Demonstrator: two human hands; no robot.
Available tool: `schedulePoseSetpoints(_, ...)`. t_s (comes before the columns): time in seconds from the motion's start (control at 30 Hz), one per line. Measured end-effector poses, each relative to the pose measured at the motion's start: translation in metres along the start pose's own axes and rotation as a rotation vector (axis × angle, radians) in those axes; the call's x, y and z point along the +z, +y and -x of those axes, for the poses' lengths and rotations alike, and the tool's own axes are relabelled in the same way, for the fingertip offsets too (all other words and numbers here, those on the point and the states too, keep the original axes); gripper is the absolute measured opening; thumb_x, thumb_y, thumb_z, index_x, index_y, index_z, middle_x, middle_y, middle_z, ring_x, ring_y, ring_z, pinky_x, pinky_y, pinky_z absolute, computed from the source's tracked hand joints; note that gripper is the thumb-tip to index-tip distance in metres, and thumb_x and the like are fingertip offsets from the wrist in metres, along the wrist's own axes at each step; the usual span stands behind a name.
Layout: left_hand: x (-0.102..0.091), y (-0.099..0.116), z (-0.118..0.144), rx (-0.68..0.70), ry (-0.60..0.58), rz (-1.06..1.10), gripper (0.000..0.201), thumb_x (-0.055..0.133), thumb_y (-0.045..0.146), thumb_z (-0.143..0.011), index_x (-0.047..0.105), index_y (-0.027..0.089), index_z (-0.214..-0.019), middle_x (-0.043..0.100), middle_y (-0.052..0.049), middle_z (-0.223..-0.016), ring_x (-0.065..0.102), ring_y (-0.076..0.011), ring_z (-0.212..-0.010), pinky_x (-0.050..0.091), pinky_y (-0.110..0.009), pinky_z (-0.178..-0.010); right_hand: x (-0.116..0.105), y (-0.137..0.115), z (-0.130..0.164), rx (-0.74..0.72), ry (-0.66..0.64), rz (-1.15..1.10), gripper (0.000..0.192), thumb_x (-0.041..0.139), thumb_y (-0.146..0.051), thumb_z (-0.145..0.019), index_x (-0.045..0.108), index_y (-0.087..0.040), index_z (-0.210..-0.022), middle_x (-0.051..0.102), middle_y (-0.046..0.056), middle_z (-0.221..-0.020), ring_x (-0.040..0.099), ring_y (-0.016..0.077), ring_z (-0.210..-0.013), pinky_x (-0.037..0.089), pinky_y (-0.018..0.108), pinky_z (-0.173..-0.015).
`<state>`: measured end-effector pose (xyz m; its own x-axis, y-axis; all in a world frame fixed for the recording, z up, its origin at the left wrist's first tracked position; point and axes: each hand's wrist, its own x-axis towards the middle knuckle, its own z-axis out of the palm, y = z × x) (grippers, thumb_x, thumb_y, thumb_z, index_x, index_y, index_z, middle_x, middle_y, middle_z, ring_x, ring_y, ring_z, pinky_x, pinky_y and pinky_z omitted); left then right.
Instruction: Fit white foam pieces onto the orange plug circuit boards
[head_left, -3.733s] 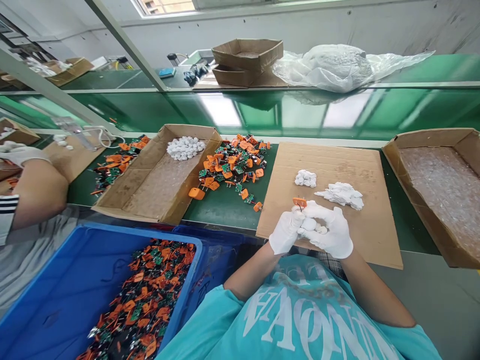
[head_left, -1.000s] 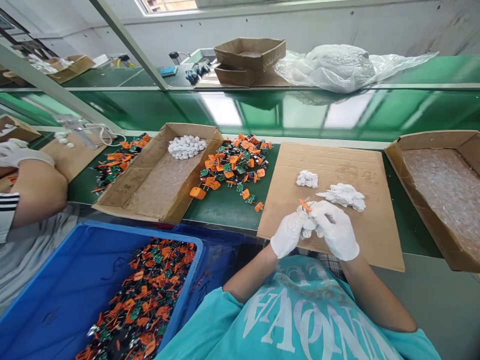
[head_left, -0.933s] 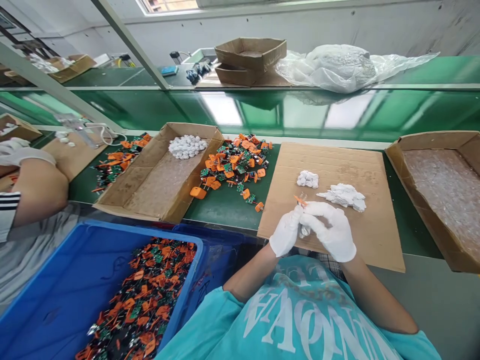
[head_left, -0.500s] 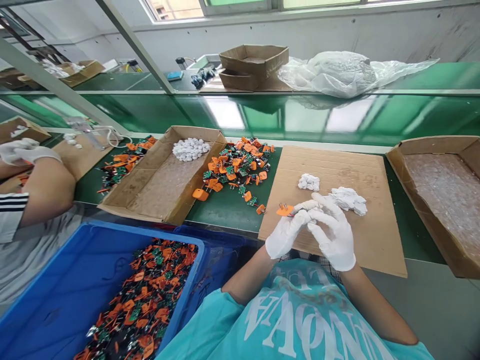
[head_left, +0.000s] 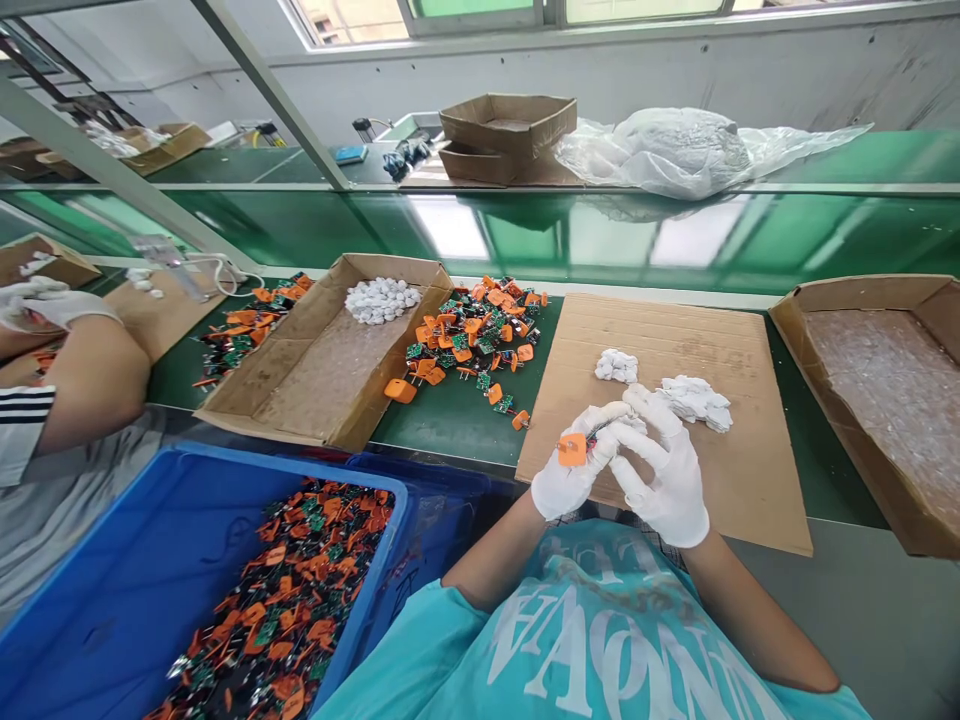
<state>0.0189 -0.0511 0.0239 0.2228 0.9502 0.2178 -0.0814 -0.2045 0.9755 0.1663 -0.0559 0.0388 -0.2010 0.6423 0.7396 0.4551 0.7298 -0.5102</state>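
My gloved left hand [head_left: 564, 487] is closed on an orange plug piece [head_left: 572, 449] with thin wires, its flat face turned towards me. My gloved right hand [head_left: 667, 475] meets it from the right, with thumb and fingertips bent in close to the left fingertips. What the right fingertips pinch is hidden between the gloves. Both hands are above the front part of a cardboard sheet [head_left: 735, 500]. Just beyond them on the sheet lie a small heap of white pieces [head_left: 616, 366] and a larger heap of white flat pieces [head_left: 694, 402].
Left of the sheet is a pile of orange plug pieces with green circuit boards [head_left: 480, 330]. A cardboard tray [head_left: 300, 415] holds white round pieces [head_left: 381, 300]. Another tray [head_left: 847, 440] stands right. A blue bin [head_left: 82, 600] sits low left. A co-worker's gloved hands [head_left: 52, 300] are far left.
The orange plug piece has turned from nearly edge-on, prongs up, to show its flat face, and sits slightly lower. My hands stay close together in nearly the same place.
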Motion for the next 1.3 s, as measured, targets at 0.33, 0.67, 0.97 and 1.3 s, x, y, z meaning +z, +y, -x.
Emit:
schedulePoseSetpoints(0.33, 0.001, -0.009, -0.005, -0.110, -0.061, 0.183, 0.058, 0.053, 0.070, -0.085, 0.066, 0.015, -0.094, 0.068, -0.009, -0.090, 0.062, -0.0200, -0.084, 0.052, -0.035, -0.085, -0.014, 0.006, -0.012, 0.217, -0.152, -0.156, 0.039, 0.066, -0.027, -0.088, 0.058, -0.027, -0.126, 0.053, 0.011, -0.144, 0.044, 0.0289, -0.141, 0.041, 0.053, -0.113)
schedulePoseSetpoints(0.67, 0.002, -0.024, -0.007, -0.316, -0.110, 0.528, 0.065, 0.056, 0.081, -0.074, 0.047, 0.017, -0.063, 0.047, -0.001, -0.063, 0.047, -0.0131, -0.064, 0.044, -0.031, -0.066, -0.004, 0.014, -0.016, 0.255, -0.279, -0.352, 0.019, 0.067, -0.032, -0.088, 0.067, -0.023, -0.105, 0.072, 0.007, -0.107, 0.070, 0.0186, -0.089, 0.058, 0.034, -0.079)
schedulePoseSetpoints(0.97, 0.003, -0.035, -0.009, -0.243, -0.107, 0.232, 0.062, 0.053, 0.076, -0.081, 0.052, 0.016, -0.064, 0.052, -0.003, -0.063, 0.046, -0.0143, -0.066, 0.043, -0.031, -0.069, -0.001, 0.008, -0.026, 0.595, -0.266, -0.649, 0.029, 0.061, -0.039, -0.093, 0.057, -0.019, -0.072, 0.059, -0.001, -0.064, 0.057, 0.0121, -0.051, 0.050, 0.028, -0.051)
schedulePoseSetpoints(1.3, -0.007, -0.023, -0.019, -0.326, -0.137, 0.024, 0.066, 0.050, 0.080, -0.079, 0.059, 0.014, -0.075, 0.062, -0.006, -0.077, 0.052, -0.0182, -0.077, 0.045, -0.031, -0.075, -0.004, 0.036, -0.026, 0.033, -0.556, 0.300, 0.023, 0.065, -0.026, -0.084, 0.067, -0.020, -0.106, 0.072, 0.010, -0.102, 0.067, 0.0247, -0.091, 0.052, 0.038, -0.080)
